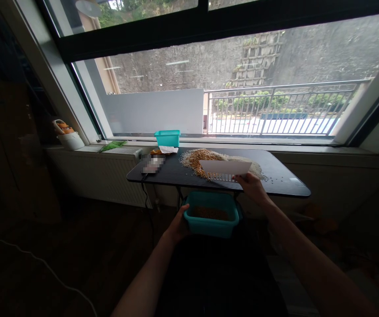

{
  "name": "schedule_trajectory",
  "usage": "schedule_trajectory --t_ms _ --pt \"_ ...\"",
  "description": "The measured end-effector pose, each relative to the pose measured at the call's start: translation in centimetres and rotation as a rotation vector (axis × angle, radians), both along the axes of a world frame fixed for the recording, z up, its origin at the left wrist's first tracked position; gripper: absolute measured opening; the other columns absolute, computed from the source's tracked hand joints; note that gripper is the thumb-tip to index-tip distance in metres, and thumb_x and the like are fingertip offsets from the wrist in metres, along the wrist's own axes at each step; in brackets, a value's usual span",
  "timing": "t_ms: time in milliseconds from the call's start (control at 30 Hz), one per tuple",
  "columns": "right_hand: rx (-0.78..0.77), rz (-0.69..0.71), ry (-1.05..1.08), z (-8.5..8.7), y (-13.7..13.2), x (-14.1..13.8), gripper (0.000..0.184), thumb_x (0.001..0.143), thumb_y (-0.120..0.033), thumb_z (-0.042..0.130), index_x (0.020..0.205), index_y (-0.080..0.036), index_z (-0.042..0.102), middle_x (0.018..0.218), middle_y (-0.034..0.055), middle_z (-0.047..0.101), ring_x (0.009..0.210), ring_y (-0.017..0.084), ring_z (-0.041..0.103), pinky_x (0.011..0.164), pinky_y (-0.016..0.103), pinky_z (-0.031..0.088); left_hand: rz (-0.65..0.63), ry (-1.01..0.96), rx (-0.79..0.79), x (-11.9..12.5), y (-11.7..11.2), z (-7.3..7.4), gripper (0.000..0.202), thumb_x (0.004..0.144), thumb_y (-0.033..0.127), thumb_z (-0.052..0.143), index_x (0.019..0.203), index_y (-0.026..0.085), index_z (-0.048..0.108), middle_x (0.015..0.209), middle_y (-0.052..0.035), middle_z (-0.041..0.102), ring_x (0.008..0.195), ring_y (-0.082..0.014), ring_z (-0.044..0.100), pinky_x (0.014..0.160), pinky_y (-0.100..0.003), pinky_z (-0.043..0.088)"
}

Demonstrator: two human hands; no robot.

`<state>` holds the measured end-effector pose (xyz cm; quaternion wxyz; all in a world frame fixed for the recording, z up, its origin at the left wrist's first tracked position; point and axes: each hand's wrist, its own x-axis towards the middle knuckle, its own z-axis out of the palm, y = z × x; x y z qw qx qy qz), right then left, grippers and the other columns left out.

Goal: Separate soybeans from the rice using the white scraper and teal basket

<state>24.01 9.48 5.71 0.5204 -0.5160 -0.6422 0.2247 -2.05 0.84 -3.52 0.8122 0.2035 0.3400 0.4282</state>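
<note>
My left hand [180, 223] is closed on the left side of a teal plastic basin [213, 229], its thumb over the rim. Brownish grains [209, 213] lie in the bottom of the basin, which sits just below the table's front edge. Above it, my right hand [250, 184] grips the lower right corner of a flat white scraper [225, 167] with a row of slots along its lower edge. Behind the scraper, orange-yellow kernels [198, 160] lie heaped on the table beside smaller pale grains [255, 167]. The scraper hides part of the heap.
The dark folding table [285, 176] stands against the window sill. A second teal basin [167, 138], a white paper [169, 150] and a blurred-out item [154, 164] with a cable are at its left. A radiator [110, 171] is farther left; a white cord [44, 264] crosses the floor.
</note>
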Motion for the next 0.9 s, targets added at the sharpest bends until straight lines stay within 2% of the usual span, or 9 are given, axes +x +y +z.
schedule_trajectory --t_ms 367,600,800,900 --pt "-0.013 0.058 0.069 0.3 -0.3 -1.0 0.029 0.066 -0.045 0.061 0.073 -0.017 0.060 0.073 0.0053 0.067 0.069 0.018 0.059 0.064 0.030 0.045 0.006 -0.004 0.003 -0.2 -0.2 0.3 0.054 0.075 0.051 0.049 0.118 0.017 0.051 0.101 -0.0093 0.064 0.095 -0.0248 0.059 0.077 -0.033 0.045" --pt "-0.024 0.040 0.062 0.2 -2.1 -0.4 0.031 0.065 -0.047 0.063 0.071 -0.016 0.061 0.070 0.0046 0.067 0.071 0.020 0.060 0.065 0.031 0.047 0.007 0.001 0.005 -0.2 -0.2 0.2 0.054 0.076 0.051 0.048 0.117 0.017 0.051 0.100 -0.0095 0.064 0.094 -0.0247 0.059 0.076 -0.033 0.045" --pt "-0.059 0.116 0.119 0.2 -3.6 0.0 0.033 0.064 -0.050 0.063 0.073 -0.018 0.063 0.076 0.0055 0.069 0.077 0.021 0.062 0.073 0.035 0.048 -0.001 -0.008 0.016 -0.2 -0.1 0.0 0.055 0.076 0.050 0.049 0.120 0.017 0.050 0.101 -0.0093 0.064 0.095 -0.0245 0.059 0.078 -0.033 0.045" --pt "-0.031 0.059 0.129 0.7 -3.1 0.2 0.031 0.065 -0.048 0.063 0.075 -0.018 0.063 0.076 0.0057 0.069 0.077 0.022 0.062 0.073 0.035 0.047 -0.005 -0.014 0.027 -0.2 -0.1 0.0 0.055 0.076 0.051 0.048 0.120 0.017 0.049 0.101 -0.0093 0.064 0.095 -0.0245 0.058 0.079 -0.033 0.044"
